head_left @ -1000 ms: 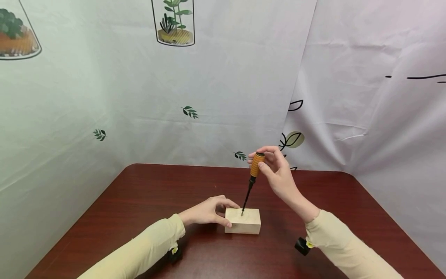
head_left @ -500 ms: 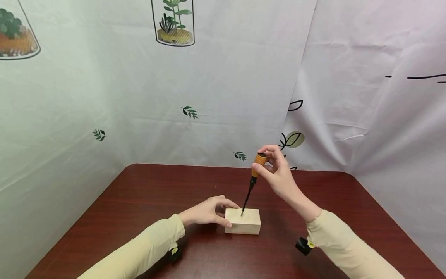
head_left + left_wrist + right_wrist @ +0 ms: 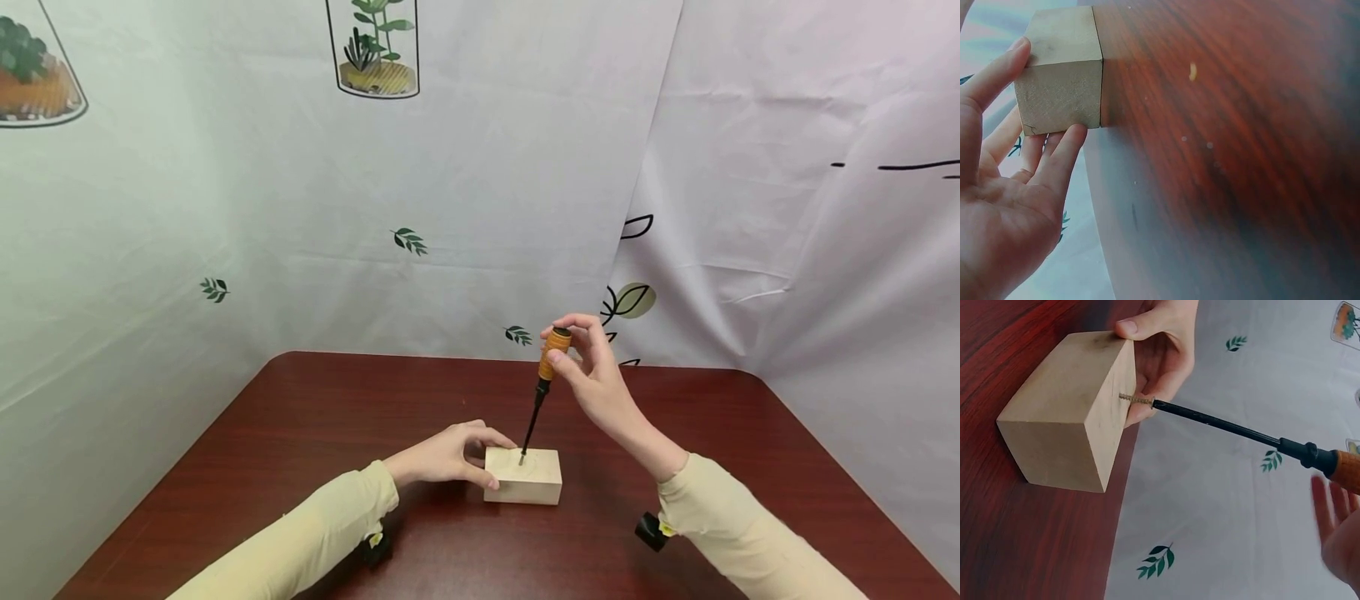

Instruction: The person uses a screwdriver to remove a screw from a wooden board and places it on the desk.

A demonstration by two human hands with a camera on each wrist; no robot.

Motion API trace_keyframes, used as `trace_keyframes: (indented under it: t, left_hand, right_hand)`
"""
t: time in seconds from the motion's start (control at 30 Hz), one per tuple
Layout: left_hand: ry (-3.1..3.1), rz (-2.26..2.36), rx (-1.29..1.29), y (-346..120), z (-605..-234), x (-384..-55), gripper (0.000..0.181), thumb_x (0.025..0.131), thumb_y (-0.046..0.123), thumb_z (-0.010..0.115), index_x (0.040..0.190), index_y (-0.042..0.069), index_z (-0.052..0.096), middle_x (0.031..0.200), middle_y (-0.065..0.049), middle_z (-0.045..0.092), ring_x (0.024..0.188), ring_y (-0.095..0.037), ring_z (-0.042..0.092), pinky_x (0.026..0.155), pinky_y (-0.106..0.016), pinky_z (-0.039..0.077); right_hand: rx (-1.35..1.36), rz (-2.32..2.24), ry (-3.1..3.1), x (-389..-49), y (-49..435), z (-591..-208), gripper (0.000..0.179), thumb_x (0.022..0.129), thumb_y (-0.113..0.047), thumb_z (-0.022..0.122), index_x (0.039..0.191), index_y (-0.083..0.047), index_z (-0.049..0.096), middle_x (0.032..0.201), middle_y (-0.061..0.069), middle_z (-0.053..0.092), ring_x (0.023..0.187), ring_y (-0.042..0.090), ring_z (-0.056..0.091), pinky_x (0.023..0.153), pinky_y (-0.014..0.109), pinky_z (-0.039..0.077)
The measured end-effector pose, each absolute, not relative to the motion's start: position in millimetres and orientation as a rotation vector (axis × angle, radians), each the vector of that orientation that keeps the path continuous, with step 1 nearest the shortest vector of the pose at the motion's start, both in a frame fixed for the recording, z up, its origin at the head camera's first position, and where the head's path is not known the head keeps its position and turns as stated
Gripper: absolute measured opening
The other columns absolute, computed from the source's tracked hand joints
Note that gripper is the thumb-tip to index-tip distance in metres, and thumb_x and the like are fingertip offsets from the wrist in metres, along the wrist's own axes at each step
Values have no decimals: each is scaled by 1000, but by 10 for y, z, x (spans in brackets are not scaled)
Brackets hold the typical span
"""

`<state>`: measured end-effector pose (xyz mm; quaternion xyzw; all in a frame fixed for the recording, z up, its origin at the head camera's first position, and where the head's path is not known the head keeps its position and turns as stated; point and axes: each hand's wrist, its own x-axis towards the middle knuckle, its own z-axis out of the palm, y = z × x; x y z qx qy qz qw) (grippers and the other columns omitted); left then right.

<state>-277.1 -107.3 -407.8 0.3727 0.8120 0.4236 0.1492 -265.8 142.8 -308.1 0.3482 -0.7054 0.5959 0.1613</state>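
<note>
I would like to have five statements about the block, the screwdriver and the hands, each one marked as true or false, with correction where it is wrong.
1. The wooden block sits on the table. True.
2. The tip of the screwdriver is at the head of a screw. True.
3. The screw is sunk completely into the wooden block. False: part of its thread shows outside the wood.
4. The left hand holds the wooden block near one end. True.
5. Both hands hold the wooden block. False: only the left hand does; the right hand holds the screwdriver's orange handle.
</note>
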Motion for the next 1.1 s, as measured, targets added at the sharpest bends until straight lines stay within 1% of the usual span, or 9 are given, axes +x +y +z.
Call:
trace_keyframes:
  t: [0.13,0.3,0.43,0.6,0.67,0.77,0.83,0.97,1.1]
  left_hand:
    - [2332,1216,1059,-1075,-4069,-2762,51,82,19,81,130,18,64,112,-5,56,105,-7,61,93,-20,54]
    - [2334,1211,1029,-1071,-4060,-2758,50,82,18,81,130,21,64,112,-2,56,104,-5,61,92,-18,54]
    - [2328,1227,1049,-1070,-4060,-2760,50,82,18,81,130,18,65,111,-5,56,104,-6,61,92,-19,54]
    - [2324,1237,1068,-1071,-4065,-2763,50,82,17,81,130,15,64,112,-9,56,105,-8,61,93,-20,54]
    - [2325,1233,1066,-1072,-4066,-2766,50,82,18,81,130,16,64,113,-9,56,105,-9,61,93,-21,55]
    - [2329,1223,1065,-1072,-4067,-2766,50,82,19,81,130,17,64,113,-8,56,105,-8,61,93,-21,55]
    - [2330,1217,1065,-1071,-4070,-2768,50,82,19,81,130,17,64,113,-7,56,105,-7,61,93,-20,55]
    - [2333,1208,1044,-1073,-4065,-2761,50,83,18,81,130,20,64,113,-4,56,105,-6,61,93,-20,54]
    - [2329,1210,1037,-1077,-4058,-2759,50,83,18,80,130,21,64,114,-3,56,106,-6,61,93,-20,54]
  right_hand:
    - [834,1651,-2089,-2649,1418,-3081,46,93,-7,67,130,-8,39,110,8,49,79,14,64,72,26,59]
    - [825,1689,-2049,-2653,1412,-3072,47,91,-3,68,129,-2,39,109,7,51,92,13,58,74,23,58]
    - [867,1684,-2021,-2657,1412,-3072,48,91,0,68,130,-2,41,112,14,54,93,11,60,74,21,58]
    - [996,1731,-1940,-2651,1422,-3089,45,95,6,56,135,1,36,117,12,59,102,10,65,84,25,59]
    - [1056,1760,-1907,-2654,1426,-3094,40,97,9,47,134,3,33,118,6,61,104,11,67,88,29,59]
    - [1090,1795,-1881,-2655,1424,-3098,36,96,12,41,131,5,32,120,7,59,107,13,67,88,34,60]
    - [1045,1774,-1898,-2653,1421,-3104,37,95,11,45,130,5,34,122,7,56,106,12,64,86,31,60]
    - [902,1735,-1956,-2646,1412,-3111,44,93,5,60,129,4,35,116,8,49,92,13,64,76,24,60]
    - [845,1728,-1984,-2658,1414,-3104,47,91,0,66,127,2,36,110,10,49,87,15,61,74,24,60]
